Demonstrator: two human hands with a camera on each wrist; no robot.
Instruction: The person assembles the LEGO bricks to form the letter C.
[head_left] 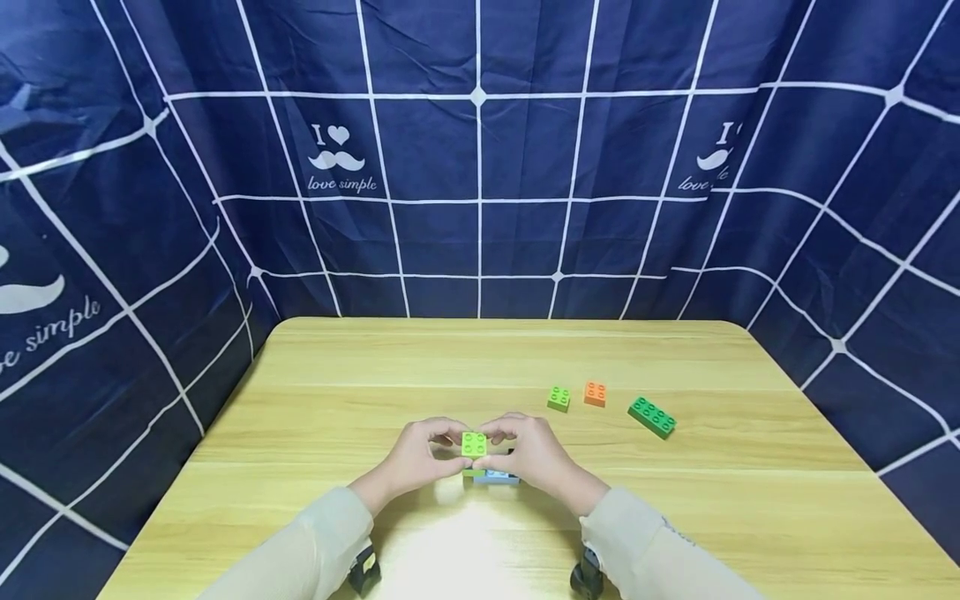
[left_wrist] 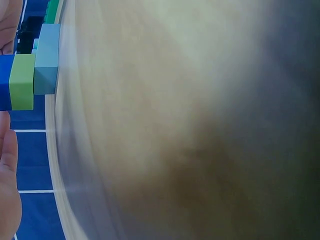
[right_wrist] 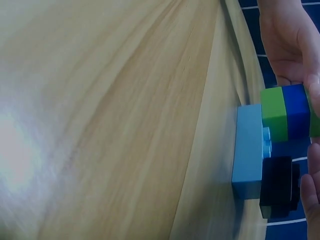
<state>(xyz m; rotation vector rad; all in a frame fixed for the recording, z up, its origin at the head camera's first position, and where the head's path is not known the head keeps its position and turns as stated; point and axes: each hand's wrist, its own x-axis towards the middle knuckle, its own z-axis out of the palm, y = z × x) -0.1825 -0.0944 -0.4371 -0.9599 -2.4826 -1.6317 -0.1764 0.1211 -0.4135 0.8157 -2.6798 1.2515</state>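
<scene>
Both hands hold a stack of bricks near the table's front middle. The left hand [head_left: 416, 457] pinches the light green top brick [head_left: 474, 444] from the left, the right hand [head_left: 534, 454] from the right, thumbs in front and fingers behind. Under it are a dark blue brick [right_wrist: 296, 111] and another light green brick [right_wrist: 274, 114], which stands on one end of a long light blue brick [right_wrist: 247, 150]. A black brick [right_wrist: 276, 185] sits on that brick's other end. In the left wrist view, the dark blue brick [left_wrist: 5, 82] is partly cut off by the frame.
On the wooden table [head_left: 360, 358], to the right beyond the hands, lie a small light green brick [head_left: 558, 398], a small orange brick [head_left: 595, 394] and a longer dark green brick [head_left: 652, 417]. Dark blue curtains [head_left: 427, 233] with white lines stand behind and at both sides.
</scene>
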